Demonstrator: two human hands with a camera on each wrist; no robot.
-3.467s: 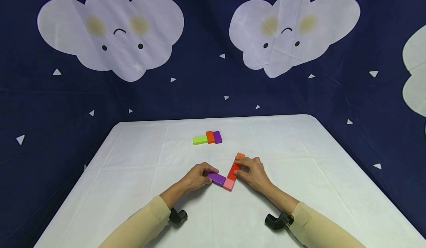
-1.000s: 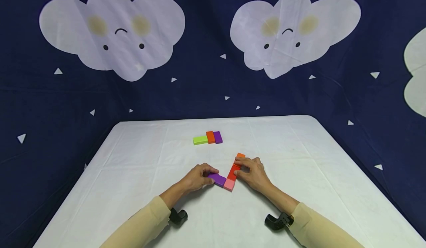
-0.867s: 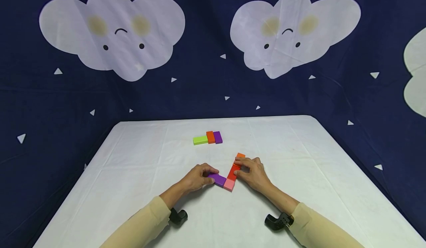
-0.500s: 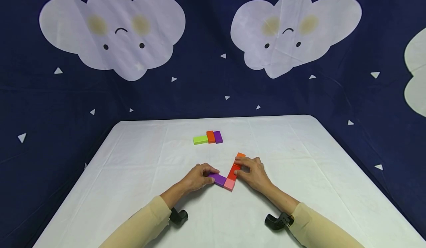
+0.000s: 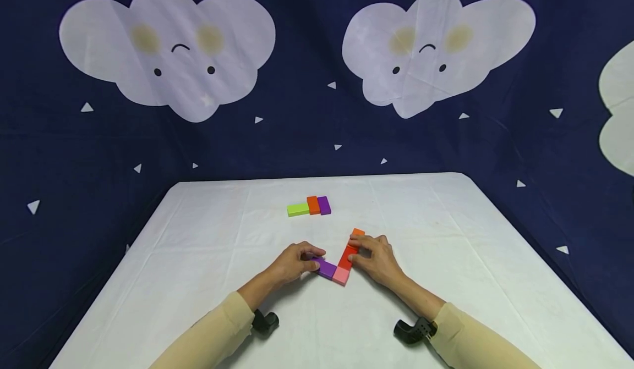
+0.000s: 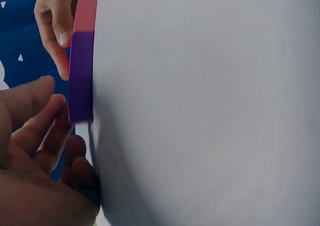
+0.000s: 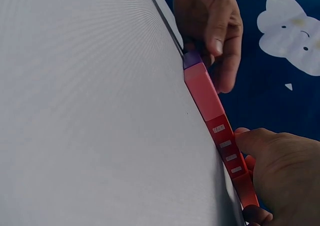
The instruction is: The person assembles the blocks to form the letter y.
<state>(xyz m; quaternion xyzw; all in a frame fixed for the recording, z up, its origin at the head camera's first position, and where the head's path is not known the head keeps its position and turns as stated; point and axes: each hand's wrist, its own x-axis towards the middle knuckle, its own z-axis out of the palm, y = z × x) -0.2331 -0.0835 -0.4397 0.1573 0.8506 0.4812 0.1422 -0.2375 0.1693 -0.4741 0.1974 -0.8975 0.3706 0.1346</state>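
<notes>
Red block [image 5: 345, 259] on white cloth-covered table [image 5: 213, 231]; navy cloud-print backdrop [image 5: 297, 143] behind.

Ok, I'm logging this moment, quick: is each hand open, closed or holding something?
Left hand: open around the end of the nearer purple block, thumb clear of it.
Right hand: holding the red block.

nearer purple block [image 5: 327, 269] was partly hidden by left hand [image 5: 289, 263], red block [image 5: 345, 259] by right hand [image 5: 378, 260], 3 o'clock cloud [image 5: 622, 105] was cropped

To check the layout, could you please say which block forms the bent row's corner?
The pink block; it alone touches both the nearer purple block and the red block.
</notes>
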